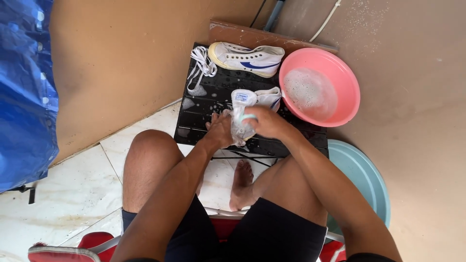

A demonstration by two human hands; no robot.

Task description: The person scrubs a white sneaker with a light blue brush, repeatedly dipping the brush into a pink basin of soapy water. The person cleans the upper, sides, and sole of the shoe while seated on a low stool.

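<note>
- Left hand [219, 130] grips the near end of a white shoe [245, 112], fingers wrapped round it from the L side
- Right hand [266, 122] closed on a brush [249, 117] w/ pale teal handle, pressed on top of that shoe; bristles hidden, can't tell more
- Shoe sits at the near-middle of a small black slatted counter [204, 104], toe end toward the person, top end pointing at the basin; wet suds on the slats
- Edges: hands work just inside the counter's near edge; the shoe's far end almost touches the pink basin [340, 82]
- Pink basin overhangs the counter's R side, holds foamy water; little free room on that side
- Open slats to the L of the hands, between them and the counter's L edge
- Far edge taken up by 2nd shoe [247, 59], lying on its side, white w/ blue stripe, and loose white laces [200, 68] at the far L corner
- Teal basin [364, 179] on the floor, R of the person's knee, partly under the counter's corner
- Blue tarp [24, 87] along the L wall, well apart
- Count: 2 shoes, 2 basins, 1 brush, 1 bunch of laces, 1 counter
</note>
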